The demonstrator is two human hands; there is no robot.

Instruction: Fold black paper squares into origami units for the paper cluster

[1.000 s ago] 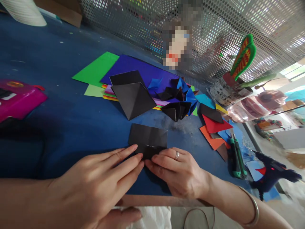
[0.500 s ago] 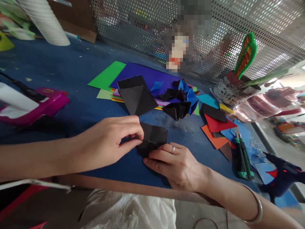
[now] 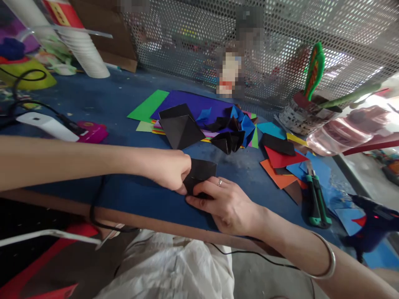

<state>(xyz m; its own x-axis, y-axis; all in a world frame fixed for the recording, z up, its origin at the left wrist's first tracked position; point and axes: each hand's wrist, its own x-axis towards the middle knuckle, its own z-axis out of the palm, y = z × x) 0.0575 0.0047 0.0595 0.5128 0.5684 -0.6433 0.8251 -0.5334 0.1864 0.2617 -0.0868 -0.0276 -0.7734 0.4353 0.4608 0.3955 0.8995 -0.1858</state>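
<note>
silver ring (image 3: pixel 220 182) | silver bangle (image 3: pixel 332 259) (both worn on the right) | wrinkled white garment (image 3: pixel 181 270)

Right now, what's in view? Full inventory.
Small paper: one, black, front centre
Flat sheets: several, multicoloured, centre
Folded sheet: one, black, on flat sheets
Folded pieces: several, black and blue, alongside
Loose papers: several, multicoloured, right
Cutter: one, green and black, right
Glue gun: one, dark blue, far right
Bottle: one, pinkish, right rear
Pot: one, greyish, right rear
Mesh: one, grey, rear
Cups: one stack, white, left rear
Table: one, blue, beneath
Clutter: several, mixed, left, partly unclear
Left hand: one, paper's left
Right hand: one, paper's right
</note>
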